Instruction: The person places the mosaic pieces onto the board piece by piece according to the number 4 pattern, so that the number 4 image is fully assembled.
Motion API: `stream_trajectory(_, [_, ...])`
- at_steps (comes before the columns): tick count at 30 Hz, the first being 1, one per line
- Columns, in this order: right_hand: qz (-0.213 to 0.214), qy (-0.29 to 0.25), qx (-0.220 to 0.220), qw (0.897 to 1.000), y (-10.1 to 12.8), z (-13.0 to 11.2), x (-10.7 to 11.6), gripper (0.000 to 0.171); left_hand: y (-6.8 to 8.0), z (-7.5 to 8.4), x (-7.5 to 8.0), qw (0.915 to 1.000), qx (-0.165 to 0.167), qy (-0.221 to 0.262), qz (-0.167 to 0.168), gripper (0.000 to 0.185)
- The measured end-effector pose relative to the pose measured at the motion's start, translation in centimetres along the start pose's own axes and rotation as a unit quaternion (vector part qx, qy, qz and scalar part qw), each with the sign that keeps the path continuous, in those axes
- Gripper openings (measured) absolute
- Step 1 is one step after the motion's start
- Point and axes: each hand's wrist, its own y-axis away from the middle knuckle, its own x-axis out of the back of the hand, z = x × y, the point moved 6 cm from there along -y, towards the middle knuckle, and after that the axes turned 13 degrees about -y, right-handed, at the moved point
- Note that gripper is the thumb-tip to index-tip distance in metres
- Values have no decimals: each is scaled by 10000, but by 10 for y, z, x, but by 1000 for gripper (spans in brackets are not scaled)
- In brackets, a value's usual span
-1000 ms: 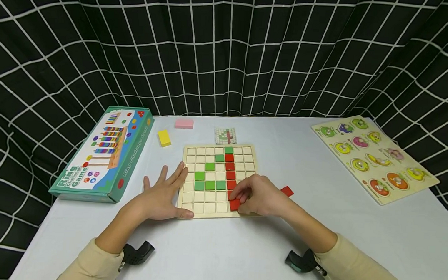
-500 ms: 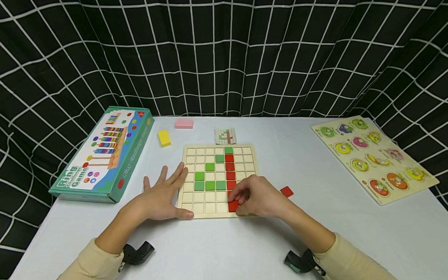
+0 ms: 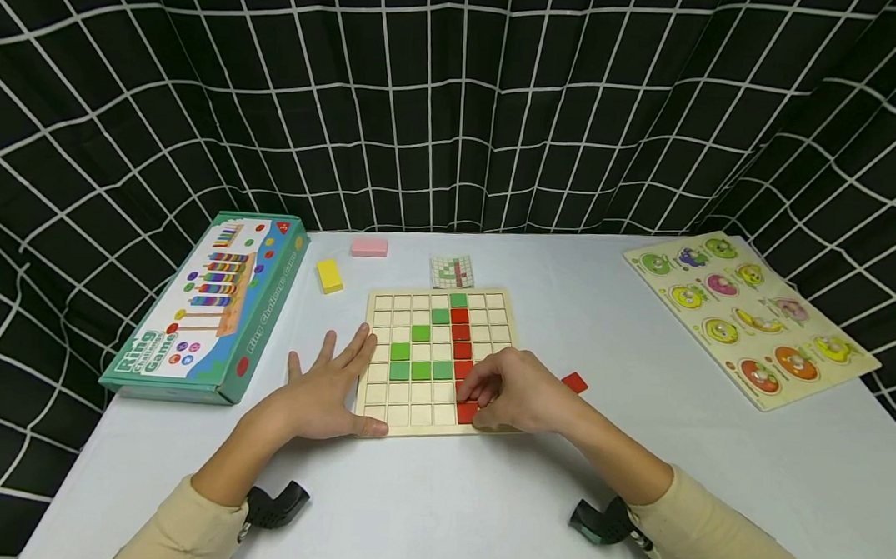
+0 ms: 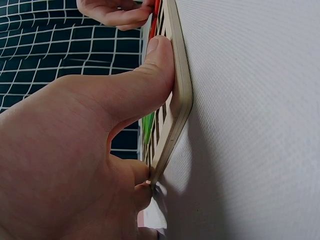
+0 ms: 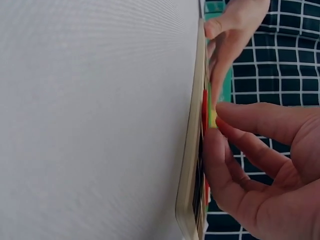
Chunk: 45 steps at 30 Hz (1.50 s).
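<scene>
From the head view the right hand (image 3: 521,393) presses curled fingertips on a flat red square tile (image 3: 467,411) in the pale wooden grid board's (image 3: 484,302) bottom row, while the left wrist view shows the flat, spread left hand (image 4: 75,150) bracing that board's smooth rounded edge, thumb (image 4: 150,75) along it, and the right wrist view shows fingers (image 5: 225,165) on thin red tiles.

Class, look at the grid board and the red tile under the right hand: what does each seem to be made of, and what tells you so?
Grid board: likely pale unfinished wood; the wrist views show a thick matt edge with rounded corners. Red tile: probably painted wood, with flat, even, matt colour; plastic cannot be ruled out. Right hand presses it down; left hand steadies the board.
</scene>
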Motion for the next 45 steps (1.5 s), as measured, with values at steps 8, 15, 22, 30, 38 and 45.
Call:
stream_trajectory(8, [18,-350,57,9994,3,-1,12,24,1,0,0,10000,9,42,-12,128])
stream_trajectory(15, [89,-319,291,9990,8,1,32,18,1,0,0,10000,16,61,-53,127])
stream_trajectory(22, [281,-162,293,9990,17,9,55,18,1,1,1,10000,5,71,-53,127])
stream_trajectory(30, [445,-67,-28,9990,30,22,82,21,2,2,2,9999,-6,88,-66,127])
stream_trajectory(38, [389,-67,-95,9992,43,36,104,23,1,2,2,10000,12,32,-62,126])
stream_trajectory(45, [346,-103,-150,9992,48,50,119,26,0,1,1,10000,16,58,-44,127])
